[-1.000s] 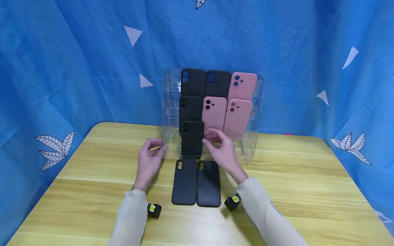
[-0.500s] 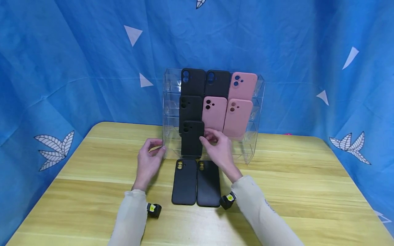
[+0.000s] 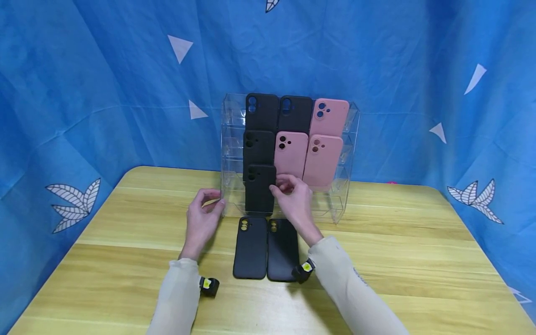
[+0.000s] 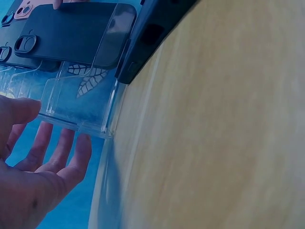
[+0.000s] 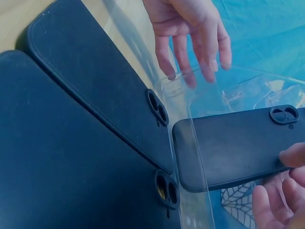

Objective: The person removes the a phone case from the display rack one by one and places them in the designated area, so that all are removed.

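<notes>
My right hand (image 3: 294,200) pinches the right edge of a black phone case (image 3: 258,193) in the lowest tier of a clear acrylic display stand (image 3: 351,139). In the right wrist view that case (image 5: 228,148) stands behind the stand's front lip, with the thumb on its face and the other fingers behind. My left hand (image 3: 202,223) grips the stand's left side near the bottom. The left wrist view has its thumb at the front edge of the side wall and its fingers along the outside. Two black phone cases, a left one (image 3: 250,251) and a right one (image 3: 282,246), lie flat before the stand.
Higher tiers hold several black and pink phone cases, including a black case (image 3: 262,111) at top left and a pink case (image 3: 324,160) at middle right. The stand is on a wooden table (image 3: 398,260) against a blue patterned curtain (image 3: 125,93).
My right hand has moved left, its thumb coming onto the edge of the lowest black case, which has shifted slightly left. The left hand keeps its place on the stand.
</notes>
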{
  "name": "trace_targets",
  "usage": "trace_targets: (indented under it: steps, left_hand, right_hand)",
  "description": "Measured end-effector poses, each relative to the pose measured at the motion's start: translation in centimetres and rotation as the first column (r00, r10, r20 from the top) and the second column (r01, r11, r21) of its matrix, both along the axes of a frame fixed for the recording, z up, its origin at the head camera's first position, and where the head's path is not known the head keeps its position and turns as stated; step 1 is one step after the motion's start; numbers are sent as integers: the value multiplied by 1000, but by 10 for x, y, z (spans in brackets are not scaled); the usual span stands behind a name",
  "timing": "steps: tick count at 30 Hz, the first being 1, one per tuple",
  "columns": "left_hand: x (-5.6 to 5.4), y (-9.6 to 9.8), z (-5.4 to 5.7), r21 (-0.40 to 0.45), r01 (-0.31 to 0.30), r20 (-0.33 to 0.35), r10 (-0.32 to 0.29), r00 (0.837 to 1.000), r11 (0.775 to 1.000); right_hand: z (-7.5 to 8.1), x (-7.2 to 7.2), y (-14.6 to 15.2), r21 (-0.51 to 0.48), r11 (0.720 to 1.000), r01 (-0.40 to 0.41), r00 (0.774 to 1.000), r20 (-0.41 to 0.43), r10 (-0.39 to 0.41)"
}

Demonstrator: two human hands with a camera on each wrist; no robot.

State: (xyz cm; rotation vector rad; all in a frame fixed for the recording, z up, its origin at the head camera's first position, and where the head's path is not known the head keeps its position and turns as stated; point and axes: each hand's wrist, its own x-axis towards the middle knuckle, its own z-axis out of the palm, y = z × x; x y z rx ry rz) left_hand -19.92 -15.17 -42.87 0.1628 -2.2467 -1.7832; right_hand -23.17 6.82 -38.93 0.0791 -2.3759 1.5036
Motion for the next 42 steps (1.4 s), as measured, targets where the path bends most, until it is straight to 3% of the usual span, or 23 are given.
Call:
trace_targets:
  steps: [13, 26, 33, 42]
  left_hand:
    - [0, 0, -1, -7, 0, -17, 0, 1000, 1000]
    - [1, 1, 1, -12, -4, -18, 4, 1000, 1000]
    - [1, 1, 0, -11, -4, -19, 4, 1000, 1000]
    - [1, 1, 0, 0, 5, -1, -5, 1000, 1000]
  right_hand:
    - [-5, 1, 0, -123, 984, -127, 991, 20, 130]
    - [-7, -1, 4, -191, 937, -291, 955, 1, 297]
    - [-6, -4, 6, -216, 918, -332, 943, -54, 329]
    - [3, -7, 10, -276, 901, -334, 941, -147, 304]
